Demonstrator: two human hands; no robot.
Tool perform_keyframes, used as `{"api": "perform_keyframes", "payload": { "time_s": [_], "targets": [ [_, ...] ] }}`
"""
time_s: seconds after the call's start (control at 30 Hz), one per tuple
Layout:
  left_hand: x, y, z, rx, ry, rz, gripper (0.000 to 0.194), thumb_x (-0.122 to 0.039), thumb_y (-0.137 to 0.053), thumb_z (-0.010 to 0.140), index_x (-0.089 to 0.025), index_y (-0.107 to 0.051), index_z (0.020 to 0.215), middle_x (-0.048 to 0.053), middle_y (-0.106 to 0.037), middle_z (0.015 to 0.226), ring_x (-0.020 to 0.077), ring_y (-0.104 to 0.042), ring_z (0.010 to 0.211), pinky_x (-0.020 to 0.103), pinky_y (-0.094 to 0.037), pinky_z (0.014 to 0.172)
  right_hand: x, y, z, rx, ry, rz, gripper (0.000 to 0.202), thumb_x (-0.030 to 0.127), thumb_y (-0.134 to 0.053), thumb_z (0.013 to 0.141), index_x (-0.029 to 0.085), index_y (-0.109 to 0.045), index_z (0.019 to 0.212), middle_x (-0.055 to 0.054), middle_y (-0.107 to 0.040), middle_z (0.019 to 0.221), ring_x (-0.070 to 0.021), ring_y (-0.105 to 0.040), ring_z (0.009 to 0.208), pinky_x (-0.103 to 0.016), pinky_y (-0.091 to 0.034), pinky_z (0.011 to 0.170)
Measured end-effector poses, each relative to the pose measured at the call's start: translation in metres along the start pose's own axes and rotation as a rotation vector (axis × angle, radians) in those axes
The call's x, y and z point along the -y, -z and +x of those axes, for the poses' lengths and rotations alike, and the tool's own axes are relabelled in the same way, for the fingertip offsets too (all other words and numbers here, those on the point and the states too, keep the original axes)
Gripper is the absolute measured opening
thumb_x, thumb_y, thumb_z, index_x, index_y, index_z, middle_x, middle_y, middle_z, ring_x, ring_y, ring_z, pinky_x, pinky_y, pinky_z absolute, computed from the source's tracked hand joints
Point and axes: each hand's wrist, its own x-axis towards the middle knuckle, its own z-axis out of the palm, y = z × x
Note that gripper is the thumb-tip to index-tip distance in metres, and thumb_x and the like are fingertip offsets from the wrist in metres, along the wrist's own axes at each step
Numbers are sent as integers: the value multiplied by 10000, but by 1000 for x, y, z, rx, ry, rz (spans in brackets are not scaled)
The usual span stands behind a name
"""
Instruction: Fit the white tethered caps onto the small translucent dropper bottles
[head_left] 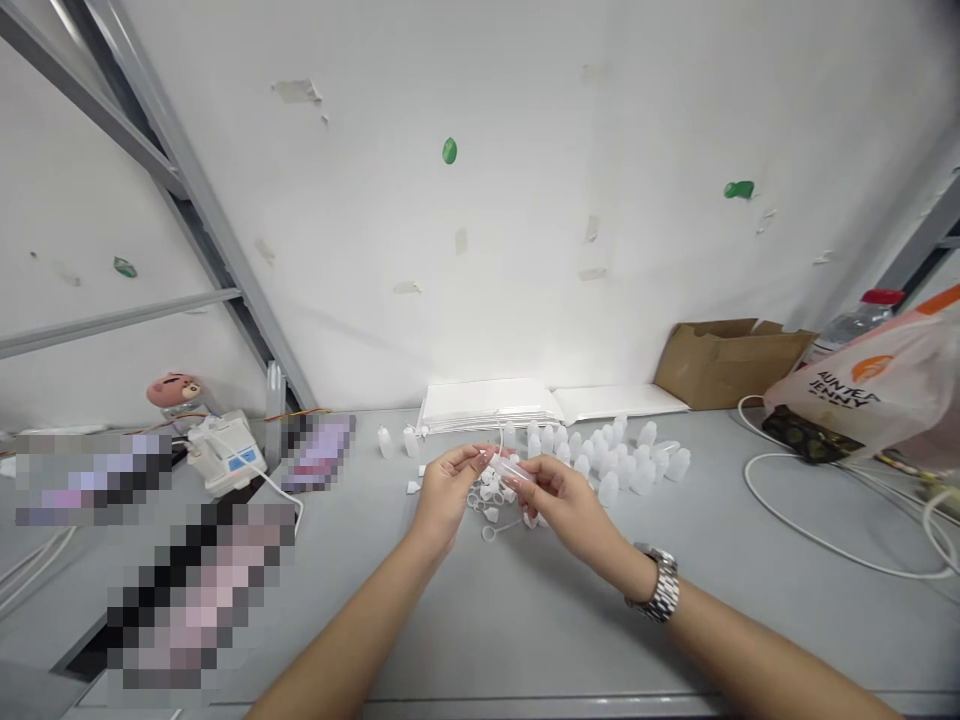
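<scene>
Head view: small clear bottle [504,466] pinched between closed fingers of left hand [444,492] and right hand [564,500].

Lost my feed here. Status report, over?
Left hand and right hand pinch one small clear plastic bottle. White bottle cluster beyond. Nothing between.

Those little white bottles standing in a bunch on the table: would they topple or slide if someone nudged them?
Probably both. The little white bottles look like thin, see-through plastic and seem empty, so likely very light. They stand narrow and upright, packed close on the smooth grey table; one nudge could tip several. A fallen one would likely roll, being round.
</scene>
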Motion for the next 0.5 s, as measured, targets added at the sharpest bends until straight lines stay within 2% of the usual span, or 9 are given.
{"api": "perform_keyframes", "payload": {
  "time_s": [0.1, 0.17, 0.23, 0.37, 0.5],
  "targets": [
    [-2, 0, 0, 34, -40, 13, 153, -301, -640, 706, -163, -667, 768, 50, -703, 866, 198, -615, 885, 299, -418, 820, -1, 3, 3, 199, -147, 327, 329, 462, -546, 783, 149, -572, 687, 36, -470, 495, -78, -382, 441, -270, -394, 567],
    [-5, 0, 0, 68, -46, 22, 142, -293, -642, 703, -168, -669, 766, 47, -703, 877, 199, -619, 885, 294, -422, 817, -2, 4, 5, 327, -268, 567, 305, 425, -546, 796, 138, -602, 711, 59, -414, 457, -54, -293, 404, -296, -418, 630],
    [-7, -2, 0, 82, -39, 35, 157, -303, -638, 707, -168, -677, 780, 51, -702, 894, 200, -624, 871, 296, -427, 812, -4, 5, 5, 387, -353, 704, 270, 392, -552, 799, 135, -622, 761, 69, -402, 451, -43, -242, 385, -311, -426, 660],
    [-8, -6, -3, 6, 6, 28, 255, -345, -655, 690, -160, -686, 863, 74, -701, 914, 208, -621, 876, 312, -427, 824, -3, 1, 3, 346, -305, 659, 299, 423, -536, 803, 146, -619, 727, 53, -429, 431, -62, -313, 400, -299, -417, 650],
    [-6, -6, -4, -55, 71, 15, 301, -375, -680, 655, -134, -693, 834, 100, -698, 921, 231, -607, 910, 335, -418, 844, -8, -4, 3, 231, -219, 456, 363, 521, -538, 766, 167, -574, 691, 33, -495, 481, -77, -388, 423, -281, -387, 577]
  ]
}}
